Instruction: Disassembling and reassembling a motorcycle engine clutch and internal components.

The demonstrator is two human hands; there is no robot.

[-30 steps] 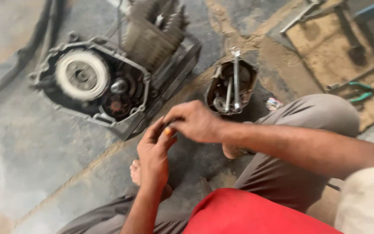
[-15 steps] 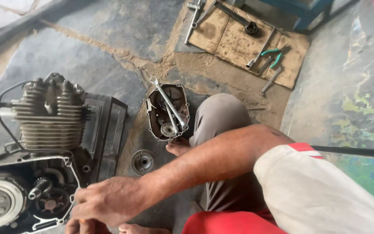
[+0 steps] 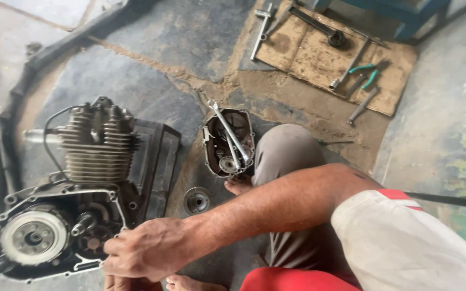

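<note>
From the head view, the right hand (image 3: pixel 149 252) reaches across to the open side of the engine (image 3: pixel 66 215), its fingers curled at the crankcase rim; whether that grip holds anything cannot be told. The left hand (image 3: pixel 128 282) barely shows beneath it (grip hidden). The engine lies on the floor (image 3: pixel 190 37): grimy, finned cylinder, round clutch exposed. Nearby sit a detached cover (image 3: pixel 227 143), a small gear (image 3: pixel 197 200) and teal-handled pliers (image 3: pixel 366 73).

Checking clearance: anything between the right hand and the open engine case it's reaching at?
Nothing visible. The right hand is already at the edge of the open engine case, beside the gears. The loose round part and the removed cover holding a wrench lie off to the side. The left hand is mostly hidden beneath the right.
</note>
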